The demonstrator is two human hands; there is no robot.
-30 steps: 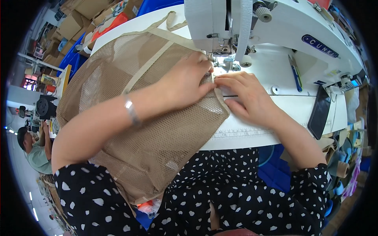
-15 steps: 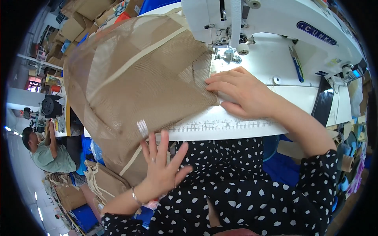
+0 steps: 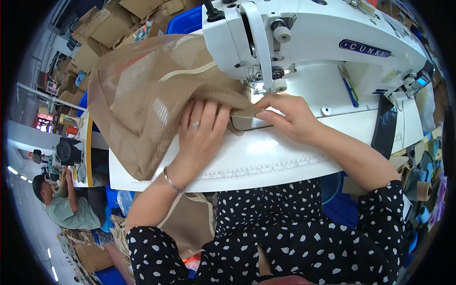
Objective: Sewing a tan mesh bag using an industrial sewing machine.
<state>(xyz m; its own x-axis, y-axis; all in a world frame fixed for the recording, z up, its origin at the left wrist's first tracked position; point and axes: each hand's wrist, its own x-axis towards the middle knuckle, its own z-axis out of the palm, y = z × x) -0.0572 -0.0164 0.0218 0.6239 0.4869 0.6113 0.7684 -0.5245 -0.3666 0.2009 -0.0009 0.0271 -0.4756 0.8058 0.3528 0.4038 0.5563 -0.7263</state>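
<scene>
Brown mesh fabric (image 3: 142, 114) with a pale binding strip lies bunched on the white sewing table, one edge reaching under the needle area of a white sewing machine (image 3: 304, 40). My right hand (image 3: 292, 116) pinches a corner of the mesh between thumb and forefinger, just in front of the presser foot. Flat on the fabric rests my left hand (image 3: 202, 130), fingers stretched forward against a raised fold; its thumb is out of sight. The machine head partly hides the needle.
A ruler scale (image 3: 247, 169) runs along the front of the table (image 3: 280, 156). Right of my right hand are a small white bobbin (image 3: 326, 111), thread snips (image 3: 349, 88) and a dark flat object (image 3: 384, 126). Another person (image 3: 71, 204) works at the left. Cardboard boxes (image 3: 109, 23) are piled behind.
My left hand has moved from the table's front edge up onto the mesh. My right hand has closed on the fabric's corner, and the mesh has been gathered and shifted away from the front edge.
</scene>
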